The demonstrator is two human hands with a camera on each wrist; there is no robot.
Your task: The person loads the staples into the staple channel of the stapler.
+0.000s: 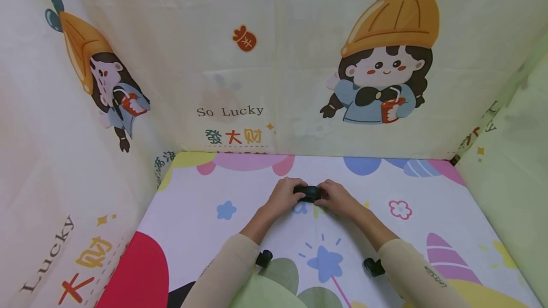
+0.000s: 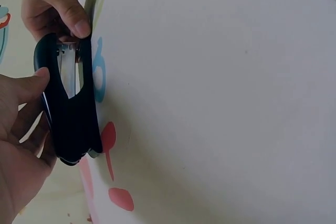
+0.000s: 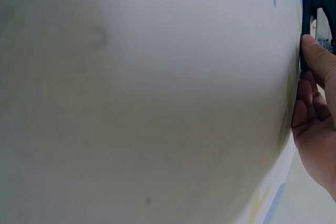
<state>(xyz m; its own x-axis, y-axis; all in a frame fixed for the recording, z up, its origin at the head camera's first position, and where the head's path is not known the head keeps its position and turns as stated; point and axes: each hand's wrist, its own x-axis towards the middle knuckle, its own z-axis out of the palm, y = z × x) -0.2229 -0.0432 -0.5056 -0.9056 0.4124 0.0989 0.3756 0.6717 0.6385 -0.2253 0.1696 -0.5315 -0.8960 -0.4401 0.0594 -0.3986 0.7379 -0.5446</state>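
A black stapler [image 1: 310, 194] lies across the far middle of the table, between both hands. My left hand [image 1: 284, 197] holds its left end; in the left wrist view the thumb of this left hand [image 2: 21, 148] presses its side while the other fingers go behind it. My right hand [image 1: 338, 198] pinches the opposite end, with the thumb on the lower arm in the right wrist view. A silvery metal strip [image 2: 68, 71] shows through the gap between the stapler's arms [image 2: 73, 121]. Fingers partly hide both ends.
A white tablecloth [image 1: 351, 232] with coloured prints covers the table. Pale printed cloth walls [image 1: 299, 70] stand behind it and on both sides. Small black devices [image 1: 264, 258] sit at the wrists, and a dark thing [image 1: 181, 294] shows at the near left edge.
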